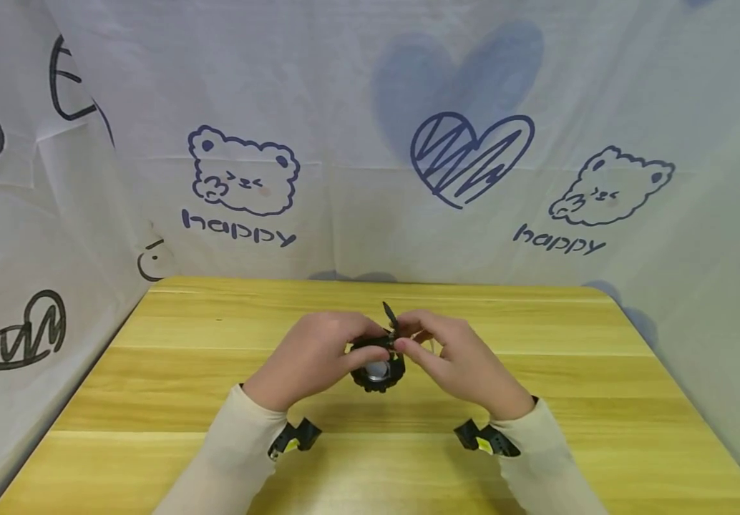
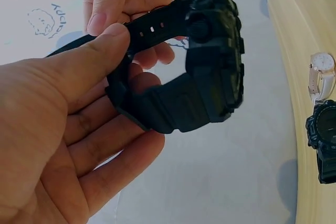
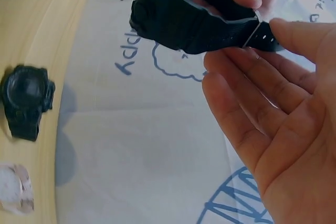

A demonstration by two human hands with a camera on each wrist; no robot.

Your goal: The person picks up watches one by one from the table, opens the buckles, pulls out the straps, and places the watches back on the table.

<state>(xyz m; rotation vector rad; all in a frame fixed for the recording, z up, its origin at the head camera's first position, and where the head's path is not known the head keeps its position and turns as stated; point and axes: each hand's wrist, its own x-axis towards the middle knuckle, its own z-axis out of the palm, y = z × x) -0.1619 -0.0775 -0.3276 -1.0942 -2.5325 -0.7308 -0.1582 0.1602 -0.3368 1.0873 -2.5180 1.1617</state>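
Observation:
Both hands hold a chunky black wristwatch (image 1: 375,378) above the table, its round face toward the head camera. My left hand (image 1: 315,354) pinches the strap between thumb and fingers. In the left wrist view the watch (image 2: 215,72) is seen side-on, its strap bent into a loop. My right hand (image 1: 460,357) grips the strap's holed end (image 3: 265,36) between thumb and fingers, beside a thin bright edge that may be the buckle. In the head view a narrow strap tip (image 1: 388,312) sticks up between the hands. Fingers cover part of the strap.
Another black watch (image 3: 25,95) lies on the wooden table (image 1: 183,400). Near it is a watch with a pale face and white strap (image 2: 321,69). Behind the table hangs a white cloth (image 1: 344,93) with bear and heart drawings.

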